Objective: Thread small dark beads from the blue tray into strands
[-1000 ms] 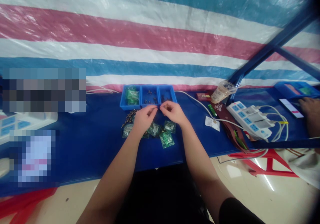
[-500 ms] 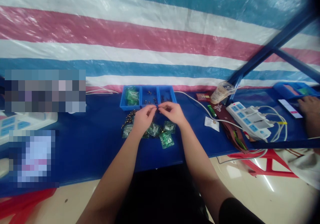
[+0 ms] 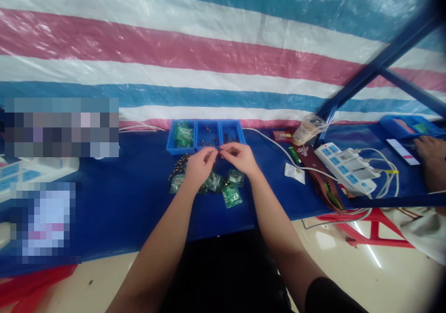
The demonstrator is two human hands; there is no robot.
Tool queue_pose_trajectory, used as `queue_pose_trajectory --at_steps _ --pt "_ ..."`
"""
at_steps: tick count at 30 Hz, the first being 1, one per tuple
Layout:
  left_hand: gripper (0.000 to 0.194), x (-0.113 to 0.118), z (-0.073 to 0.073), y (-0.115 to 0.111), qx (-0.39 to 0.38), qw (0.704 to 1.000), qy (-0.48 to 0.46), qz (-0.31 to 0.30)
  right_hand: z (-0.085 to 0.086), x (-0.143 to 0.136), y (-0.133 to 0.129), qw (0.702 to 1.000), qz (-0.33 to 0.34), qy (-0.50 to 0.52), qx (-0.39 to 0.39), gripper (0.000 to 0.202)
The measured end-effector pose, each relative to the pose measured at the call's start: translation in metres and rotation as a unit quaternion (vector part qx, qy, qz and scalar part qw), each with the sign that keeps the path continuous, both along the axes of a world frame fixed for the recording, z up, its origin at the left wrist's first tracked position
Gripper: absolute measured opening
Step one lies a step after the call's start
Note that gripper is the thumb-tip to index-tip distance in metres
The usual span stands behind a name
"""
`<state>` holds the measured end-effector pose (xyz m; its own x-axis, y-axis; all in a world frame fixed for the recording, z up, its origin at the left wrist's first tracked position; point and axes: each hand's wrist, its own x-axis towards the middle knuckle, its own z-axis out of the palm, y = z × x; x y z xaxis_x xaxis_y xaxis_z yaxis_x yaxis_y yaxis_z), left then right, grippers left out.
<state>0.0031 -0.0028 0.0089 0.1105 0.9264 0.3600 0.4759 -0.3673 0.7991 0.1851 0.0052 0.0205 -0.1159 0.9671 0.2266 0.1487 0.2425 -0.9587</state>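
Observation:
My left hand [image 3: 201, 165] and my right hand [image 3: 240, 157] meet fingertip to fingertip just in front of a blue three-part tray [image 3: 169, 144]. Both are closed in a pinch; whatever lies between the fingers is too small to make out. The tray's left compartment holds green-tinted plastic packets [image 3: 183, 135], and small dark metal parts [image 3: 208, 130] lie in the other two. Beside my left hand is a pile of small brassy parts [image 3: 179, 165]. Several clear packets with green contents [image 3: 232, 195] lie on the blue table below my hands.
To the right are a plastic cup [image 3: 306, 130], a small white packet [image 3: 294, 173], a brown strap bag [image 3: 318, 176] and a white power strip [image 3: 344, 168] with cables. Another person's hand [image 3: 430, 150] rests near a phone [image 3: 403, 152]. Another power strip [image 3: 38, 176] is at left.

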Motion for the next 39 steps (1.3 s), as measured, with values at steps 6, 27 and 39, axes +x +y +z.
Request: queue_pose_trajectory --at_steps 6,27,39 --pt "0.028 -0.0006 -0.0040 0.0020 0.014 1.000 -0.001 0.011 -0.0014 0.0003 0.0017 1.000 0.002 0.026 -0.003 0.034" --pt "0.027 -0.0007 -0.0022 0.0007 0.015 1.000 -0.009 0.013 -0.0014 -0.0001 0.0012 0.999 0.000 0.045 -0.006 0.033" --pt "0.027 -0.0002 -0.0023 0.0015 0.006 1.000 -0.011 0.011 -0.0011 0.0002 0.0020 0.999 -0.006 0.041 0.001 0.033"
